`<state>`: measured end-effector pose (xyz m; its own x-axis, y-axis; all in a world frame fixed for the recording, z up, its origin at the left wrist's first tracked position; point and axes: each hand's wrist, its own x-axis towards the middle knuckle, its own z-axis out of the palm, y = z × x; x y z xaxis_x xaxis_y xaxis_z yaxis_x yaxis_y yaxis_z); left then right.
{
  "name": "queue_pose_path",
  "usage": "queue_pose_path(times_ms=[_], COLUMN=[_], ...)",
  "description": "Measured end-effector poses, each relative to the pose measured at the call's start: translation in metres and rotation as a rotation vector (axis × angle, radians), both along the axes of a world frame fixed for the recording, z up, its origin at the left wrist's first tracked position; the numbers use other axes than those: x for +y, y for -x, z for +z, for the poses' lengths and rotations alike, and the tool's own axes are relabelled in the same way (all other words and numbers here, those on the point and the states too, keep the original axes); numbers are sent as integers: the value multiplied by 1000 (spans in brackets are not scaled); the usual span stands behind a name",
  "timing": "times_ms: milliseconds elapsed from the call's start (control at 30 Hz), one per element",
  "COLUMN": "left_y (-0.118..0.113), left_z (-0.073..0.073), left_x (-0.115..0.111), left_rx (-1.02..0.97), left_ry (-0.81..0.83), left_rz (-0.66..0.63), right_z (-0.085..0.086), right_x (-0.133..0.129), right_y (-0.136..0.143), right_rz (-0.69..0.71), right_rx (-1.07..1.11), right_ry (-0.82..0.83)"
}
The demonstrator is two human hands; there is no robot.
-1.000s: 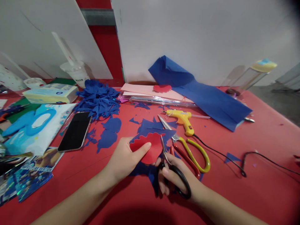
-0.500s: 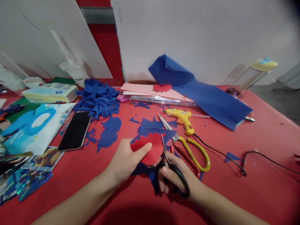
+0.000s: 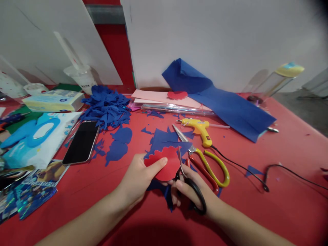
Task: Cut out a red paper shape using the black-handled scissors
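Observation:
Pinched between thumb and fingers of my left hand [image 3: 139, 174] is a red paper piece [image 3: 167, 169] with a scalloped upper edge. My right hand [image 3: 192, 188] is closed round the black handles of a pair of scissors [image 3: 197, 196], whose blades point upward at the paper's right edge. Beneath and behind the red paper lie blue paper pieces [image 3: 164, 136]. Scissors with yellow and red handles [image 3: 208, 165] rest just beyond my right hand, beside a yellow glue gun [image 3: 201, 128].
A phone [image 3: 81, 142], a heap of blue cut paper [image 3: 106, 106] and a tissue pack [image 3: 55, 100] are on the left. A large blue sheet [image 3: 230, 104] lies at the back, right of pink paper [image 3: 151, 96]. A black cable [image 3: 241, 164] crosses the right side.
The red paper has turned slightly and shifted a little to the right against the scissor blades. Both hands have otherwise barely moved.

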<state>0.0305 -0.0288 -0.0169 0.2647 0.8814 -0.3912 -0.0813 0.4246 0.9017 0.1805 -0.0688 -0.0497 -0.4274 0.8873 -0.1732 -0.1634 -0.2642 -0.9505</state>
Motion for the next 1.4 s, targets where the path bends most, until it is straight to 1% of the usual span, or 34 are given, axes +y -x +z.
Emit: queue_pose_path(times_ms=[100,333,500,700,900,1133,1233,1400], left_y=[0,0,-1,-1,0,3,4,5], left_z=[-1,1,4,6,6,8,8,9], left_x=[0,2,1,1,3,5,6,6], left_rx=[-26,-8,-31,-66,-82,-75,-69,-65], left_ry=[23,19,61,93,105,127,148,158], left_rz=[10,-1,-1,11,-25,-33,-61,-60], right_z=[0,-1,-2,-2,0,0,0,0], right_x=[1,0,1,1,1,0,1,1], right_y=[1,1,0,1,0,0,1,0], right_rz=[6,1,-2,-2,7,11,10,11], right_rx=[-2,-47,-7,-22,-8,-20,-7,-21], right_ry=[-5,47,13,28,16,75,75,84])
